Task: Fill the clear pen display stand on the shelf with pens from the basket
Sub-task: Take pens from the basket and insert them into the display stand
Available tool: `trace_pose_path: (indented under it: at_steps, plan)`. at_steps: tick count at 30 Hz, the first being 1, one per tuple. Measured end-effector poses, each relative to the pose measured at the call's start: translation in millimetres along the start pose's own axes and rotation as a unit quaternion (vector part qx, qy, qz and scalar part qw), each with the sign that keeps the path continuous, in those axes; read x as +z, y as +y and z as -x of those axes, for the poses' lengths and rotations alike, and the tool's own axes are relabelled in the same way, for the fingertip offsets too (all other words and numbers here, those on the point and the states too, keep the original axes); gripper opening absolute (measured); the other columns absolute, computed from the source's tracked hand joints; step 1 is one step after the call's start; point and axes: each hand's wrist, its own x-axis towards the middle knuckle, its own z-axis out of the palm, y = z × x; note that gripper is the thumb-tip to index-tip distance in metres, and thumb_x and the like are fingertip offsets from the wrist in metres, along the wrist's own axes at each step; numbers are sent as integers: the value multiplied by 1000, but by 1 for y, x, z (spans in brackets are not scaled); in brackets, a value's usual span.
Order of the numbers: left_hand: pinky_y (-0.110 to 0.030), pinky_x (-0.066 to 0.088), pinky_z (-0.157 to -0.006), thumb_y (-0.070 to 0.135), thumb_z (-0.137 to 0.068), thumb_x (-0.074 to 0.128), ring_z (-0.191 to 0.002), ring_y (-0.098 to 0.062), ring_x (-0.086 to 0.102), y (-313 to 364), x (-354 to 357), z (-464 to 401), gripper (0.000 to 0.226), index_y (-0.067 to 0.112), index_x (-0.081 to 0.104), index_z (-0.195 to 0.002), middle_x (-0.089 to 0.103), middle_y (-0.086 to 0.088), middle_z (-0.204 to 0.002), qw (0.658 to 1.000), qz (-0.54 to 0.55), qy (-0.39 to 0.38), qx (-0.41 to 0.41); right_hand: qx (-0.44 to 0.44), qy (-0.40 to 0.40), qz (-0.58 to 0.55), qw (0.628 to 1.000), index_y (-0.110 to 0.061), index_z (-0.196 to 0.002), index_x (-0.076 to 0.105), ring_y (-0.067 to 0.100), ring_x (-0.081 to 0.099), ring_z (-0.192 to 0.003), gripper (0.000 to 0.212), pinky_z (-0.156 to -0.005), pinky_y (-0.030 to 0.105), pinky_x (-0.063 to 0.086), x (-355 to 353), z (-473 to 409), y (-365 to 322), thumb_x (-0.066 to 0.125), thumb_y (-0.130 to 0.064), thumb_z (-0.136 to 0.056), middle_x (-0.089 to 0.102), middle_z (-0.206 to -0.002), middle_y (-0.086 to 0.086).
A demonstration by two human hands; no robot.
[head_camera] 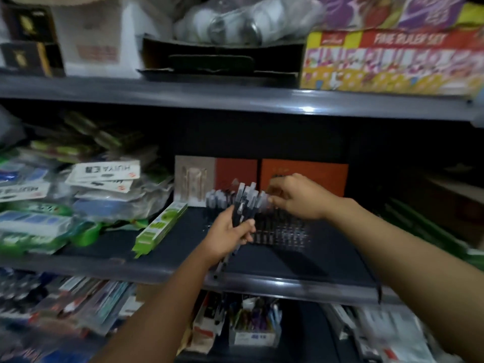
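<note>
At the centre of the frame the left hand [230, 233] grips a bundle of pens [243, 205], its fingers and thumb curled round the dark barrels; the capped ends fan upward past the hand and the lower tips stick out below it, toward the front edge of the middle shelf [262, 281]. Just right of the bundle, the right hand [298, 197] reaches in from the right, palm down, its fingertips drawn together over the top of the clear pen display stand [282, 231]; they seem to pinch a pen top there, but blur hides exactly what they hold. The stand sits on the dark shelf surface at mid-frame, directly behind and right of the left hand, with rows of dark pens already standing in it. Behind the stand, orange and brown boxes [303, 174] lean against the back of the shelf. To the left of the stand a green-and-white narrow box [159, 226] lies diagonally, and further left is a heap of packaged stationery [102, 174]. On the upper shelf, at the upper right of the frame, lies a colourful ruler set box [387, 61]. At the lower centre, below the shelf edge, a small box of pens [254, 326] stands among other packets.
</note>
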Motion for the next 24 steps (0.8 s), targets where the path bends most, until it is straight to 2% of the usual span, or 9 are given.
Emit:
trace_pose_path:
  at_steps: [5, 7, 10, 17, 21, 24]
  plan:
    - [-29, 55, -70, 19, -94, 55, -69, -16, 61, 10, 21, -28, 34, 9, 47, -125, 65, -1, -82, 999, 18, -29, 4, 19, 26, -51, 998, -17, -108, 66, 19, 63, -90, 21, -79, 36, 51, -12, -5, 32, 59, -31, -93, 71, -98, 1]
    - [-36, 54, -73, 18, -95, 55, -69, -17, 61, 12, 29, -36, 29, 10, 49, -122, 65, -2, -82, 999, 22, -36, 17, 20, 24, -59, 998, -15, -104, 67, 14, 60, -83, 17, -74, 30, 47, -16, -7, 39, 61, -26, -93, 70, -93, 0]
    - [-43, 55, -74, 15, -95, 54, -69, -18, 62, 12, 38, -44, 18, 15, 53, -112, 65, -3, -82, 998, 27, -41, 35, 29, 29, -73, 996, -10, -92, 68, 15, 59, -76, 11, -68, 29, 44, -17, -8, 47, 62, -19, -92, 68, -84, 2]
    - [-26, 55, -65, 12, -96, 50, -71, -17, 65, 0, 45, -55, 17, 14, 53, -112, 65, -10, -84, 999, 42, -25, 22, 43, 54, -102, 992, -7, -89, 64, 21, 62, -74, 7, -67, 32, 47, -10, -8, 61, 58, -4, -89, 68, -81, 8]
    - [-26, 55, -65, 10, -95, 51, -77, -20, 67, -13, 34, -59, 9, 18, 55, -100, 66, -8, -84, 999, 37, 23, 2, 73, 86, -117, 987, -7, -88, 64, 18, 60, -68, 10, -55, 19, 42, -14, -11, 70, 55, -2, -88, 67, -78, 6]
    - [-30, 56, -67, 9, -95, 51, -78, -23, 66, -19, 26, -61, 9, 17, 54, -97, 65, -11, -85, 999, 31, 40, -8, 80, 92, -113, 986, -6, -89, 64, 12, 59, -66, 11, -57, 21, 44, -14, -13, 75, 55, -2, -89, 64, -75, 2]
